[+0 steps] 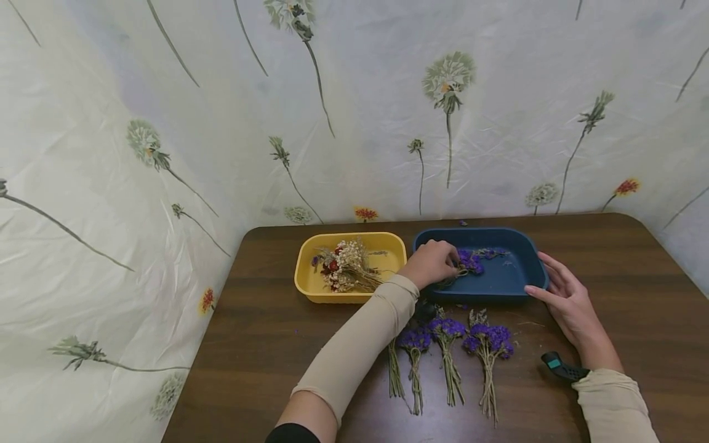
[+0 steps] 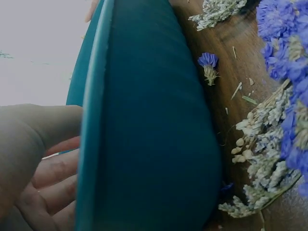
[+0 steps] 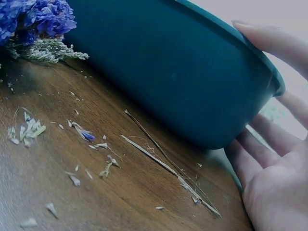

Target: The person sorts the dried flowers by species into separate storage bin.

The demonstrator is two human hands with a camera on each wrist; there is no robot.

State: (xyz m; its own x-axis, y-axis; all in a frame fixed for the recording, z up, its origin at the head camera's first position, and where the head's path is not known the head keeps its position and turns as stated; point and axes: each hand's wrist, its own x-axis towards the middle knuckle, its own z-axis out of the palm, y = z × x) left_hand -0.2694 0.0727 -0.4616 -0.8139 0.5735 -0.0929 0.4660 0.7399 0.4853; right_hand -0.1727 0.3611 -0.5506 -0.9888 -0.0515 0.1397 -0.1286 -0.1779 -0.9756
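Observation:
My left hand [image 1: 433,263] reaches into the blue tray [image 1: 515,295]. Its curled fingers pinch a tied bunch of dried purple flowers [image 1: 471,262] low on its stems. In the left wrist view, the tray wall [image 2: 149,125] hides the flowers and the fingertips. At the tray's right end, my right hand [image 1: 573,304] grips the corner, its thumb [image 3: 274,43] on the rim and the other fingers around the end wall. On the table before the tray lie several tied purple bunches [image 1: 488,339]; my left forearm partly covers the leftmost.
Left of the blue tray stands a yellow tray [image 1: 303,274] holding dried white and red flowers [image 1: 346,264]. Loose petals and stem bits [image 3: 159,159] litter the brown table [image 1: 249,344]. A flower-patterned sheet [image 1: 365,123] hangs behind and at the left.

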